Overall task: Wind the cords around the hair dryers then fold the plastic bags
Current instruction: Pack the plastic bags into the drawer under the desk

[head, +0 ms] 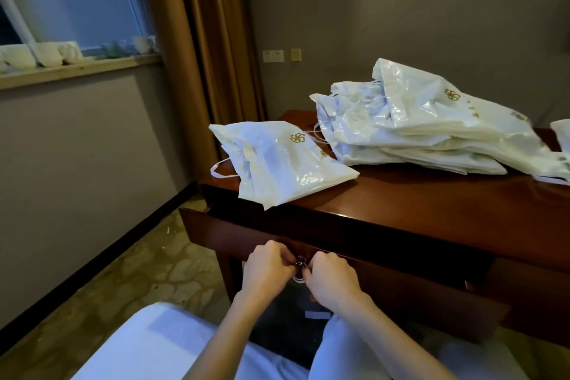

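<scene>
Both forearms are bare — no sleeves, watch or rings showing — above white trousers (339,355).

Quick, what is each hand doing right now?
Left hand: fingers curled, pinching a thin white cord.
Right hand: pinching the same cord.

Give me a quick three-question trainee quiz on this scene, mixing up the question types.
1. True or false: the single bag lies apart from the bag pile on the desk.
2. Multiple choice: where are both hands? A) on the pile B) close together below the desk's front edge C) on the windowsill.
3. Fill in: the drawer under the single bag is ____.

Key: 1 true. 2 B: the left hand and right hand meet there, fingers pinching something small; a thin white loop hangs between them. 3 open.
</scene>
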`<state>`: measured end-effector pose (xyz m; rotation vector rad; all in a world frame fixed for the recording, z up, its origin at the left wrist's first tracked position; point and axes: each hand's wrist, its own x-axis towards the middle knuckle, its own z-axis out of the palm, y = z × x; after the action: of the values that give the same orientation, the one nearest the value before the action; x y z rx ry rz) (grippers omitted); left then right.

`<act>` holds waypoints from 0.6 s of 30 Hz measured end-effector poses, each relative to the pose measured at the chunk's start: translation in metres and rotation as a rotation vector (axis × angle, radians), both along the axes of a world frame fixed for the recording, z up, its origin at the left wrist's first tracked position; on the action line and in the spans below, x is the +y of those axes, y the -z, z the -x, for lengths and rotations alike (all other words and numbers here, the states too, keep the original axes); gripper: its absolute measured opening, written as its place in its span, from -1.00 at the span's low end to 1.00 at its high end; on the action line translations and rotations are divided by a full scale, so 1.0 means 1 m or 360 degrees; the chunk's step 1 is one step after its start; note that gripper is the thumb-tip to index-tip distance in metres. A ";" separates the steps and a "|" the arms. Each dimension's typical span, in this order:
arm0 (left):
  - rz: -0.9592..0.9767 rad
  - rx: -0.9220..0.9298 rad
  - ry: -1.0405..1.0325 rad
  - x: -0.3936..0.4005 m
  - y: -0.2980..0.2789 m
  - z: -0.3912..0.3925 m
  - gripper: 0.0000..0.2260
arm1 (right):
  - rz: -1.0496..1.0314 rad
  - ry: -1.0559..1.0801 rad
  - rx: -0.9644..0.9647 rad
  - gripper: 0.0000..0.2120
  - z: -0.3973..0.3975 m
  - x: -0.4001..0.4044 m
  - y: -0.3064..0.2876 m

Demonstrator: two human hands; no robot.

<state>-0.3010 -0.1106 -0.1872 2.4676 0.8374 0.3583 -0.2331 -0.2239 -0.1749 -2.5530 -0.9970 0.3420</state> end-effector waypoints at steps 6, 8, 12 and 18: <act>0.0026 0.0341 0.0137 -0.003 -0.020 0.064 -0.93 | 0.0321 -0.0428 -0.0112 -0.79 0.058 -0.010 -0.048; -0.0007 0.0452 0.0245 0.004 -0.032 0.075 -0.91 | 0.0193 -0.0454 0.0090 -0.80 0.053 -0.013 -0.056; -0.0032 0.0159 0.0156 0.014 -0.060 0.098 -0.95 | -0.0164 -0.0372 0.0279 -0.81 0.039 -0.010 -0.060; -0.0300 0.0591 0.0139 0.013 -0.055 0.083 -0.72 | 0.0073 -0.0476 0.0411 -0.85 0.027 0.003 -0.032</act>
<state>-0.3837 -0.0976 -0.1322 2.7860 0.8690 -0.0606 -0.2597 -0.2209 -0.1428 -2.3187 -1.2783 0.7632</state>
